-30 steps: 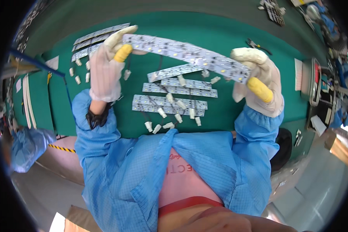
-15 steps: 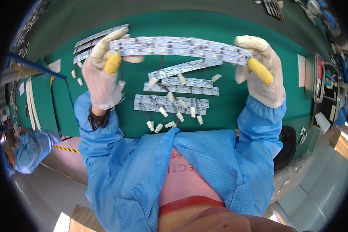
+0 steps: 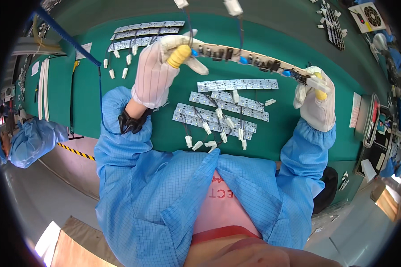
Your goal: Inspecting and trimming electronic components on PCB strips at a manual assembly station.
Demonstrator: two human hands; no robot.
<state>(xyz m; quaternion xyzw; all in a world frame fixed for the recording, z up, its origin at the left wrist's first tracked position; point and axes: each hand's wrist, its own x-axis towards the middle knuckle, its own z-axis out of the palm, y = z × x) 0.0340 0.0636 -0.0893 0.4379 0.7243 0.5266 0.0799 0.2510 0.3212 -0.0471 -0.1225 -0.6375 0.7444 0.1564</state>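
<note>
Between my gloved hands a long LED circuit board [image 3: 254, 60] is held up by its two ends, tilted so its edge and tall components show. My left hand [image 3: 169, 62], with a yellow finger cot on the thumb, grips the left end. My right hand [image 3: 317, 95], also with a yellow cot, pinches the right end next to a white connector [image 3: 318, 83]. Wires rise from the board to white plugs at the top of the view. Beneath it on the green mat lie several LED boards [image 3: 214, 119] with wired white plugs [image 3: 219, 113].
More LED boards [image 3: 145, 32] lie at the far left with plugs hanging nearer me. A small fan unit [image 3: 367, 18] and a dark board [image 3: 333, 26] are at the far right. A grey tray [image 3: 369, 118] stands at the right edge. A blue coiled cord [image 3: 69, 38] crosses the left side.
The held board has turned from its flat LED face to its edge and component side, with its plugs swung upward. Both hands have shifted right in the view and still grip its ends.
</note>
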